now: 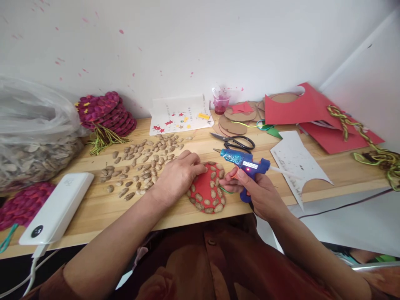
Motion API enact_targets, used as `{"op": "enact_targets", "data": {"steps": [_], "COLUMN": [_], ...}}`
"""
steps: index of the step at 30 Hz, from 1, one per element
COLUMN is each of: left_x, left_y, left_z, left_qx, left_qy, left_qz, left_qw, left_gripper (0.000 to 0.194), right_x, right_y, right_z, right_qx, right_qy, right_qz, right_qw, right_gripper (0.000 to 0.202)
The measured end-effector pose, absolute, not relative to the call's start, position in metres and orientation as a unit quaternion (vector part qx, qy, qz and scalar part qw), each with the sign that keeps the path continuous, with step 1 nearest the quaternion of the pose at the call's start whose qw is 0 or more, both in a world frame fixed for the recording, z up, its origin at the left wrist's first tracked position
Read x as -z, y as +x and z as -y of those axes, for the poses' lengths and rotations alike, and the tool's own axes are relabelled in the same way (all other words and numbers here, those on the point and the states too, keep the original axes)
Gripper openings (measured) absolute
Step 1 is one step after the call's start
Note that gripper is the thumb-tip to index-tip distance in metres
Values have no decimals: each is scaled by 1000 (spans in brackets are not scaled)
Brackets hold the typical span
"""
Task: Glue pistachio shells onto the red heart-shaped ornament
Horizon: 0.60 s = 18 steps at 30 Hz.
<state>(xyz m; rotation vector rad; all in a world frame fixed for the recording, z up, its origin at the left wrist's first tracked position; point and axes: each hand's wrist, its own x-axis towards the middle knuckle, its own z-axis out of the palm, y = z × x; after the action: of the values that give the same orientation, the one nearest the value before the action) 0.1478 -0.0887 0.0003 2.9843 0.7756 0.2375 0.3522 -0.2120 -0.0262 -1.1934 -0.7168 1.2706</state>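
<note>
A red card piece [200,186] with brown peanut shells stuck round its edge and across its face lies near the table's front edge. My left hand [179,177] rests on its upper left side, fingers bent and pressed together; whatever is under the fingertips is hidden. My right hand [261,191] is closed round the handle of a blue hot glue gun [236,158], whose nozzle points left above the table. A red light glows on the gun, and a white glue stick [281,171] comes out of its back. Several loose peanut shells [146,166] are scattered left of my left hand.
Black scissors [236,141] lie behind the glue gun. A sticker sheet [181,114], a plastic cup [220,104] and cardboard pieces [234,126] stand along the wall. Red card [287,112] is at right. A white power bank [59,208] and a bag of shells [34,158] are left.
</note>
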Motion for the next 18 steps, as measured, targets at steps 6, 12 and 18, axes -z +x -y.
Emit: {"op": "enact_targets", "data": {"steps": [6,12,18], "left_x": [0,0,0], "left_y": [147,148,148], "left_z": [88,89,89], "left_qx": [-74,-70,-67], "left_qy": [965,964,963], "left_qz": [-248,-254,-260], "left_qw": [32,26,32], "left_gripper": [27,27,24], "right_x": [23,23,20], "right_y": [352,352,350], "right_z": [212,212,212], "right_qx": [-551,-559,-553], "right_qy": [-509,-495,-495], "right_qz": [299,290,287], "right_qw": [590,599,605], "right_gripper": [24,25,29]}}
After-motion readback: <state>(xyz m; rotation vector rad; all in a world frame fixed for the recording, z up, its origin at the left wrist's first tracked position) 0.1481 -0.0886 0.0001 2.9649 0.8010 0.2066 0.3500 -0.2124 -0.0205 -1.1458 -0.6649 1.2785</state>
